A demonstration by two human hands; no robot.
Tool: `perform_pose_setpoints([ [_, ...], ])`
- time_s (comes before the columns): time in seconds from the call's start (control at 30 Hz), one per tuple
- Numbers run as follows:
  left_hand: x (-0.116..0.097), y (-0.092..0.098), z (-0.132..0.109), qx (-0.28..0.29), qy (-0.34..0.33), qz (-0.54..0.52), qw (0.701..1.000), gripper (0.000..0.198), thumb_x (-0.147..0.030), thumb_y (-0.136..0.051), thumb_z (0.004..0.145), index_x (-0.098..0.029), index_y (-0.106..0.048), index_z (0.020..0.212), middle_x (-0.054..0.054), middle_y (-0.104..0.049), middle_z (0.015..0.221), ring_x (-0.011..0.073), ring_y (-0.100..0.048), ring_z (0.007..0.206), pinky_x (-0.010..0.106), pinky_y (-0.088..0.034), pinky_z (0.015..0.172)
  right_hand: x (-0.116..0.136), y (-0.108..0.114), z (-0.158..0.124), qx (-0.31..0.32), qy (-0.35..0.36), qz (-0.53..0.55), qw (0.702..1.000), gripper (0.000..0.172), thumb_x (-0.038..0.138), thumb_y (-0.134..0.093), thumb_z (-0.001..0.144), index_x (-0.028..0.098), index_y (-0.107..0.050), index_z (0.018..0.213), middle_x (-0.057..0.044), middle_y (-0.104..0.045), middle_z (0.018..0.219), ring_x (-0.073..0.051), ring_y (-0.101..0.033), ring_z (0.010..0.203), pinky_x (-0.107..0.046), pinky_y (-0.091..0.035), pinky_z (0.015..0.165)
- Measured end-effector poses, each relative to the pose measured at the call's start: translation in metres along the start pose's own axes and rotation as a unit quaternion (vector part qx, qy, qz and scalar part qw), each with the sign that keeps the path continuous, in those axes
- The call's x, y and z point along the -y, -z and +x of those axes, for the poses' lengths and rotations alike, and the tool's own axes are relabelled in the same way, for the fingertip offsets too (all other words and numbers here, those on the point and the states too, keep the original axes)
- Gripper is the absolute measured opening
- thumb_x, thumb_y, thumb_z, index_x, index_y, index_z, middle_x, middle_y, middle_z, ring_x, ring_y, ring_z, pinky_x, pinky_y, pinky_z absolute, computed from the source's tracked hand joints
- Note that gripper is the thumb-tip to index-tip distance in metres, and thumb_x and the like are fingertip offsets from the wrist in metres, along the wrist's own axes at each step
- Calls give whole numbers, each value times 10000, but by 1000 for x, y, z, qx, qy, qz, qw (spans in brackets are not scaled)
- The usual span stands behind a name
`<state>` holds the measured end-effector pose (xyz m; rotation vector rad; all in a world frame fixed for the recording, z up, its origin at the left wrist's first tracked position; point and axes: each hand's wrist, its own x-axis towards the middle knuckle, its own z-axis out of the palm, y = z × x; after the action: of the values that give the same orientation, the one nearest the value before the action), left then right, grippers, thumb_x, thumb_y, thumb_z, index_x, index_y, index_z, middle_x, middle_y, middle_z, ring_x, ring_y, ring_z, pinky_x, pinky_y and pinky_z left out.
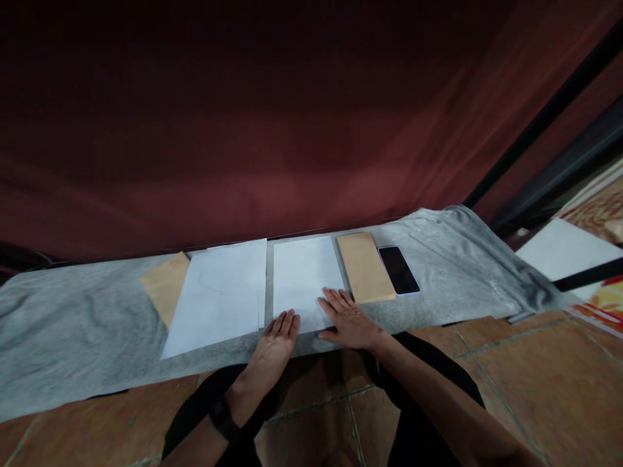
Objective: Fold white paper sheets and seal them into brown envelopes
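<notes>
A white sheet of paper [304,272] lies flat in front of me on a grey cloth. On its near left corner rests my left hand [277,340], palm down with the fingers stretched out. My right hand [348,319] lies flat on the near right part of the same sheet, fingers slightly spread. Neither hand grips anything. To the left are larger white sheets [219,292], which overlap a brown envelope [164,282]. Right of the middle sheet lies a stack of brown envelopes [366,266], with a smartphone [400,269], its screen dark, beside it.
The grey cloth [87,324] covers a long, low surface against a dark red curtain [243,162]. Black bars [545,123] slant at the right, near printed boards [606,298]. Brown floor tiles [545,370] and my knees are below the front edge.
</notes>
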<state>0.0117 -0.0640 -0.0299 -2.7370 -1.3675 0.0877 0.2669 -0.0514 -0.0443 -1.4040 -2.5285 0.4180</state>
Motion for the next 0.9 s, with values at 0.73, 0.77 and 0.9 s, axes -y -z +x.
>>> perform_pose_setpoints([
  [0.73, 79, 28, 33, -137, 237, -601, 751, 509, -557, -746, 699, -171, -685, 1025, 70, -766, 927, 238, -705, 902, 357, -557, 830, -30, 36, 38, -221, -203, 472, 829, 358, 541, -619, 824, 189, -654, 764, 4, -625, 688, -157, -543, 679, -269, -443, 647],
  [0.77, 78, 22, 39, -141, 243, -606, 744, 509, -567, -739, 695, -166, -690, 1005, 75, -766, 930, 242, -701, 905, 365, -556, 831, -29, 35, 42, -223, -208, 477, 825, 348, 534, -618, 818, 191, -653, 769, 5, -626, 695, -155, -539, 676, -271, -443, 649],
  [0.9, 77, 11, 42, -126, 244, -625, 731, 470, -562, -730, 701, -161, -728, 946, 69, -769, 951, 242, -688, 912, 360, -545, 837, -25, 32, 43, -155, -187, 518, 820, 344, 516, -652, 800, 183, -701, 873, -17, -688, 805, -178, -594, 756, -295, -473, 703],
])
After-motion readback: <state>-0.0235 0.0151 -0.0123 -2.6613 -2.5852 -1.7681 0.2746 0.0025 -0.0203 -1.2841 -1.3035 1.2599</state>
